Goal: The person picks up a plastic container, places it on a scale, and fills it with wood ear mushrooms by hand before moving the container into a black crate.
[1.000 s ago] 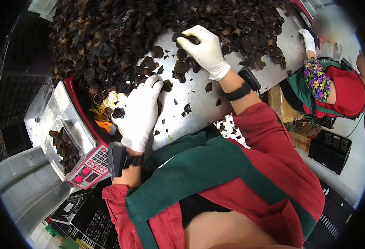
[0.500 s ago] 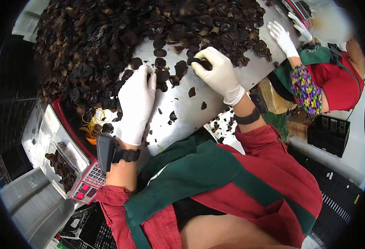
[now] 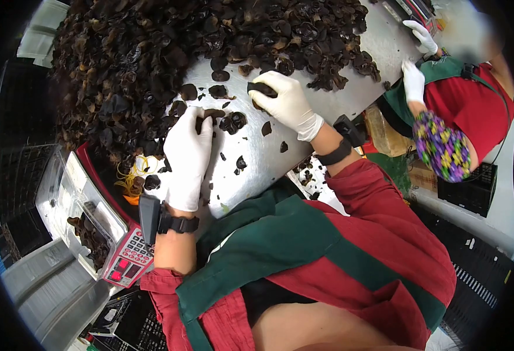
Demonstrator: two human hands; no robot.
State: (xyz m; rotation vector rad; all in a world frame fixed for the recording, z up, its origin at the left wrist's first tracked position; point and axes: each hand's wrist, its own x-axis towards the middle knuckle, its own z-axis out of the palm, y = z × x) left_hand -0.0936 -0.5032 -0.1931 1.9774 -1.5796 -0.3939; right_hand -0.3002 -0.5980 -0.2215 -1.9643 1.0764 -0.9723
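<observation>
Dark pieces (image 3: 261,89) are gripped in the fingers of the right hand (image 3: 291,107) and left hand (image 3: 187,151).

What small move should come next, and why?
I'd probably bring the right hand slightly toward the left hand: it appears to pinch a dark piece, while the left hand's fingertips are beside other loose pieces on the metal table.

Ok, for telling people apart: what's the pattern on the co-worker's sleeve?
Floral sleeve, purple and yellow; head view.
</observation>
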